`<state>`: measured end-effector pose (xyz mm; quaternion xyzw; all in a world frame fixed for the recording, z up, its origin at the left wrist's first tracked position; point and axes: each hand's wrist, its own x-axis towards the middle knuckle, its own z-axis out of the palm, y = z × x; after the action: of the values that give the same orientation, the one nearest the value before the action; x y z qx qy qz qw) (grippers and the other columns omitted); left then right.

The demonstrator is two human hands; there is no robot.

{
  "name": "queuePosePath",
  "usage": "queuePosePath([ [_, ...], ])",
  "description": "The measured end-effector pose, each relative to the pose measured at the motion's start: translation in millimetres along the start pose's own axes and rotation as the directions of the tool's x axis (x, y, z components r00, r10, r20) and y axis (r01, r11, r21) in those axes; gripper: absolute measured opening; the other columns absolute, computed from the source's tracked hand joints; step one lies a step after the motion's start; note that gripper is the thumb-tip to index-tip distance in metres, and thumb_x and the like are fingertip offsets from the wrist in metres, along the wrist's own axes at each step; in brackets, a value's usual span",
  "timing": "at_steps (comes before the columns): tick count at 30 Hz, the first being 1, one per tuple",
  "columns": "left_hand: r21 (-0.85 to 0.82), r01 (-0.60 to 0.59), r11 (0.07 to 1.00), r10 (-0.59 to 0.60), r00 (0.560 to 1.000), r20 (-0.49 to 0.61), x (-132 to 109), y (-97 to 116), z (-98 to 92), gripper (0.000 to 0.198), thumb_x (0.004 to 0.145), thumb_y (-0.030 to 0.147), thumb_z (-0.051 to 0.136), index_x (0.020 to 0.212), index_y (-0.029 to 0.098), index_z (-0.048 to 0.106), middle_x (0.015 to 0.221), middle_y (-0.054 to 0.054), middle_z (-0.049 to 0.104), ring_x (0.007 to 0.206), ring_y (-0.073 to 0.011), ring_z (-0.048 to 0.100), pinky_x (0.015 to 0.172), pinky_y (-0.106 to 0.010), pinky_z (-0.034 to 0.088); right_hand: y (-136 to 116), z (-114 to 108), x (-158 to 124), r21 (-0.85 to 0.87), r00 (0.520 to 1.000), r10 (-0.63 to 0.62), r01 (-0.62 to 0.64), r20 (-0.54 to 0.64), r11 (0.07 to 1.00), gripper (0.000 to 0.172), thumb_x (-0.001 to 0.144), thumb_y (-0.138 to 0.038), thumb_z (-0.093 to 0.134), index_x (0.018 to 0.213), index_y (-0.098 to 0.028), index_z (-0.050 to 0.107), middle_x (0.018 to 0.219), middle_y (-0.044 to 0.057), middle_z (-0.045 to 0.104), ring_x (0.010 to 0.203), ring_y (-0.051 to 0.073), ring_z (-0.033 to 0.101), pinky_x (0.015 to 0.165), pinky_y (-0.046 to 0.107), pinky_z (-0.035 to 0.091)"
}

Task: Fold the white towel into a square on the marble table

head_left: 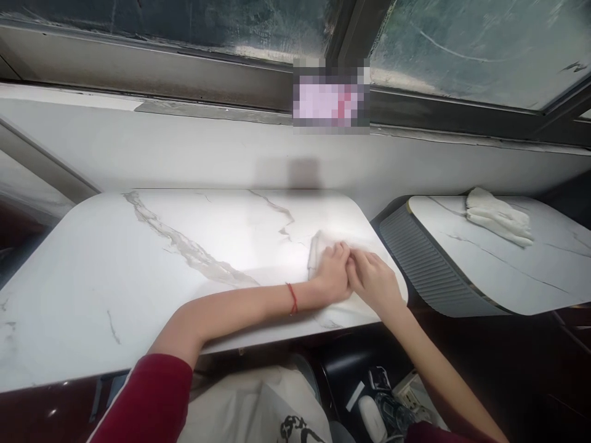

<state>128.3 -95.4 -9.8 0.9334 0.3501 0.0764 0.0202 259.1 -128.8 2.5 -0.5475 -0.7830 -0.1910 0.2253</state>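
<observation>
A thin white cloth (314, 251) lies on the white, grey-veined tabletop (152, 271), near its right end. My left hand (333, 272), red string at the wrist, is closed with curled fingers on the cloth. Against it, my right hand (377, 280) is closed too, its fingers bunched together over the same cloth. The fingertips of both hands meet and are slightly blurred. Much of the cloth is hidden beneath them, and its pale colour blends into the tabletop.
To the right stands a second marbled table (508, 277) with a crumpled off-white cloth (498, 216) on it. A white wall (194, 154) and dark window frame run behind. Below the table edge are a pale printed fabric (258, 406) and a dark seat holding a clear bottle (392, 411).
</observation>
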Motion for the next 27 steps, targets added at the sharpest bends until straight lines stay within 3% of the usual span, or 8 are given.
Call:
queuePosePath([
  [8, -0.017, 0.267, 0.963, -0.267, 0.963, -0.015, 38, -86, -15.0, 0.063, 0.094, 0.024, 0.044, 0.152, -0.002, 0.044, 0.161, -0.025, 0.039, 0.152, -0.0347, 0.032, 0.12, -0.049, 0.029, 13, 69, 107, 0.064, 0.964, -0.059, 0.044, 0.258, 0.997, 0.026, 0.099, -0.021, 0.036, 0.094, -0.017, 0.061, 0.091, 0.015, 0.072, 0.083, 0.027, 0.062, 0.072, 0.035, 0.042],
  [12, -0.004, 0.333, 0.943, -0.332, 0.942, -0.04, 43, -123, -21.3, 0.064, 0.095, 0.024, 0.043, 0.154, -0.001, 0.041, 0.163, -0.024, 0.037, 0.152, -0.0324, 0.031, 0.122, -0.046, 0.027, 2, 95, 146, 0.094, 0.957, -0.097, 0.074, 0.273, 0.993, 0.027, 0.098, -0.02, 0.034, 0.098, -0.016, 0.061, 0.098, 0.017, 0.073, 0.089, 0.029, 0.062, 0.078, 0.036, 0.042],
  [19, 0.028, 0.367, 0.93, -0.365, 0.929, -0.068, 40, -139, -18.8, 0.062, 0.098, 0.027, 0.041, 0.154, 0.002, 0.041, 0.163, -0.023, 0.037, 0.152, -0.0317, 0.032, 0.12, -0.047, 0.028, -5, 121, 147, 0.193, 0.991, -0.041, 0.015, 0.13, 0.981, 0.033, 0.098, -0.021, 0.032, 0.111, -0.016, 0.062, 0.105, 0.017, 0.072, 0.097, 0.032, 0.06, 0.086, 0.042, 0.046],
  [27, 0.03, 0.363, 0.931, -0.36, 0.931, -0.06, 42, -139, -15.2, 0.061, 0.099, 0.027, 0.037, 0.154, 0.0, 0.04, 0.164, -0.023, 0.036, 0.152, -0.0312, 0.031, 0.121, -0.045, 0.026, 3, 123, 140, 0.254, 0.985, -0.044, 0.0, 0.169, 0.967, 0.041, 0.096, -0.02, 0.032, 0.124, -0.011, 0.06, 0.12, 0.02, 0.07, 0.105, 0.034, 0.062, 0.096, 0.046, 0.047],
])
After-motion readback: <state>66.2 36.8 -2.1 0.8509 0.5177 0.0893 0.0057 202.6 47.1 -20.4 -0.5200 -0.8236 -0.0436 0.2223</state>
